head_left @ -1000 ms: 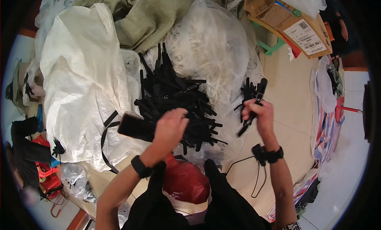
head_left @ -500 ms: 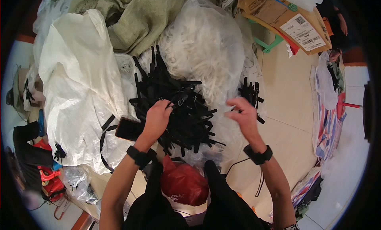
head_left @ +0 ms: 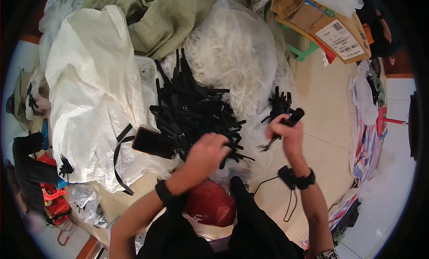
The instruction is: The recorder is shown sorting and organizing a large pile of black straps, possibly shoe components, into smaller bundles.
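A large heap of black straps [head_left: 192, 107], some with small metal buckles, lies on clear plastic in front of me. My left hand [head_left: 208, 152] is over the heap's near right edge. Motion blurs its fingers, so I cannot tell whether they hold anything. To the right, my right hand [head_left: 287, 133] is closed around a black strap [head_left: 296, 116], whose thick end sticks up above the fist. A thin dark end hangs below the fingers. Just beyond that hand lies a smaller bunch of black straps [head_left: 279, 101].
Behind the heap stands a clear bag of whitish strips [head_left: 232, 58]. A white woven sack [head_left: 91, 93] and a phone [head_left: 152, 143] are at the left. A red plastic bag [head_left: 210, 204] sits between my legs. A cardboard box [head_left: 321, 24] rests on a green stool [head_left: 304, 51] at the far right.
My left hand has moved right and nearer to me, away from the middle of the heap. My right hand has shifted slightly right and nearer, and a strap now shows in its grip.
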